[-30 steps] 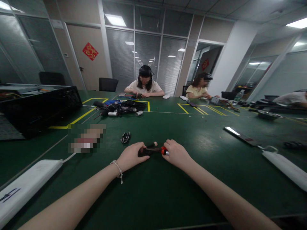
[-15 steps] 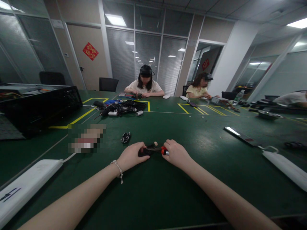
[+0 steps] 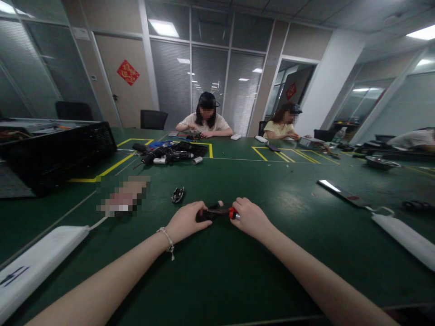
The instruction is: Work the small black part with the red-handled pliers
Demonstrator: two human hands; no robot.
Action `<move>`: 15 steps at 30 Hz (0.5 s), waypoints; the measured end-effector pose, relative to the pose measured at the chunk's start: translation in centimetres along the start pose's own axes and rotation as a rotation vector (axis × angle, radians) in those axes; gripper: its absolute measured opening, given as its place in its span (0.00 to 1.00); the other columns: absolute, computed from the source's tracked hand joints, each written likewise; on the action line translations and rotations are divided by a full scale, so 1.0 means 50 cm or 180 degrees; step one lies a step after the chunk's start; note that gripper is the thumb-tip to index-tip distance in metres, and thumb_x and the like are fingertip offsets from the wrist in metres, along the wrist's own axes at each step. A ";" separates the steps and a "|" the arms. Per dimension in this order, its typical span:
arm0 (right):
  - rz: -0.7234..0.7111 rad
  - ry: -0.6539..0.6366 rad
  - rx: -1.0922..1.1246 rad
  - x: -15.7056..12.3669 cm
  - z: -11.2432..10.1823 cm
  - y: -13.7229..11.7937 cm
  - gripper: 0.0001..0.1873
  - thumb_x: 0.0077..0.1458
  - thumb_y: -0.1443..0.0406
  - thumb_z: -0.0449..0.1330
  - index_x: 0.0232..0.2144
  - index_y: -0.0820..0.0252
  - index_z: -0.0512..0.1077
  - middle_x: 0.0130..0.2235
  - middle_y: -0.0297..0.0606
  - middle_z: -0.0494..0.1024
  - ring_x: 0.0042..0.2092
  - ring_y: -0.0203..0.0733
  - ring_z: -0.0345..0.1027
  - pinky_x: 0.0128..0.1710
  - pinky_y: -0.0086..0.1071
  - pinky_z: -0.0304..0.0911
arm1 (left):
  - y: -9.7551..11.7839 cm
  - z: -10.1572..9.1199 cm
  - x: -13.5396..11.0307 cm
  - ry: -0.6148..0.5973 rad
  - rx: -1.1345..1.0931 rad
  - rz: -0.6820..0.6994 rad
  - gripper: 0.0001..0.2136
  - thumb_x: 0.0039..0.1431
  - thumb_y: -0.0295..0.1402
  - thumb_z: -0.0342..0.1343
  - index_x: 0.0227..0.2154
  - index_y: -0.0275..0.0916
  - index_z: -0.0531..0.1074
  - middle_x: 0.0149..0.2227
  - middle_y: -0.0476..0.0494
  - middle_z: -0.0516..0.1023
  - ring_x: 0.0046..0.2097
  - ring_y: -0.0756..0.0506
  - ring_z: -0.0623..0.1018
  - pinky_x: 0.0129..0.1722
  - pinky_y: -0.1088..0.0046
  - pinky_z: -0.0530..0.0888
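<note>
Over the green table (image 3: 217,267), my left hand (image 3: 186,220) is closed around a small dark part (image 3: 204,216), its thumb and fingers on either side. Opposite it, my right hand (image 3: 250,217) grips a red-handled tool (image 3: 232,213) that has a silvery section by the fingers. The tool's dark, narrow end points left and meets the part. Its exact kind is too small to make out. Just beyond the tool lies a small pale chip (image 3: 220,203). A black-and-silver piece (image 3: 177,194) rests on the table beyond my left hand.
White power banks (image 3: 44,258) (image 3: 404,240) lie on both sides, each cabled to a phone-like device (image 3: 340,192). A large black computer case (image 3: 57,156) stands at left. A heap of cables and parts (image 3: 170,151) lies ahead. Co-workers (image 3: 204,122) sit across the table.
My hands, the dark part and the tool hold nearly the same place. Across the table, one co-worker's hand on the left has lifted from the work.
</note>
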State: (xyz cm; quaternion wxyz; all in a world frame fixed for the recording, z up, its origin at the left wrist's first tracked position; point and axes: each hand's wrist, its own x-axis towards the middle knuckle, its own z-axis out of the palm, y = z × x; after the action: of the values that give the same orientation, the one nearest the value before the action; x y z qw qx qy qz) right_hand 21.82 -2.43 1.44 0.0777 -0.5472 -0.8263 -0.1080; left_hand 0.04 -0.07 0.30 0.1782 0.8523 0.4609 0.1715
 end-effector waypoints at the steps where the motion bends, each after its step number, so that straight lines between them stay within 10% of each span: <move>1: 0.0005 -0.0003 0.0001 0.000 0.000 0.000 0.11 0.46 0.62 0.55 0.32 0.63 0.69 0.36 0.41 0.70 0.37 0.40 0.62 0.36 0.30 0.61 | 0.000 0.000 0.000 -0.0006 0.0002 -0.0003 0.13 0.48 0.43 0.53 0.33 0.40 0.66 0.32 0.49 0.70 0.33 0.47 0.71 0.29 0.74 0.64; 15: 0.0072 -0.0106 0.0051 -0.001 -0.008 -0.004 0.12 0.47 0.62 0.55 0.34 0.62 0.69 0.37 0.41 0.70 0.39 0.40 0.62 0.37 0.30 0.61 | 0.008 -0.007 -0.002 -0.0115 -0.0038 -0.0143 0.13 0.48 0.43 0.53 0.33 0.40 0.66 0.34 0.48 0.70 0.34 0.47 0.71 0.29 0.74 0.65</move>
State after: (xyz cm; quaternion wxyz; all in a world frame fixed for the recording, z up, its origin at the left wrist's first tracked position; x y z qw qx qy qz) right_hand 21.66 -2.65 1.79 0.0695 -0.5577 -0.8221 -0.0914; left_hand 0.14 -0.30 0.77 0.1954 0.8436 0.4756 0.1548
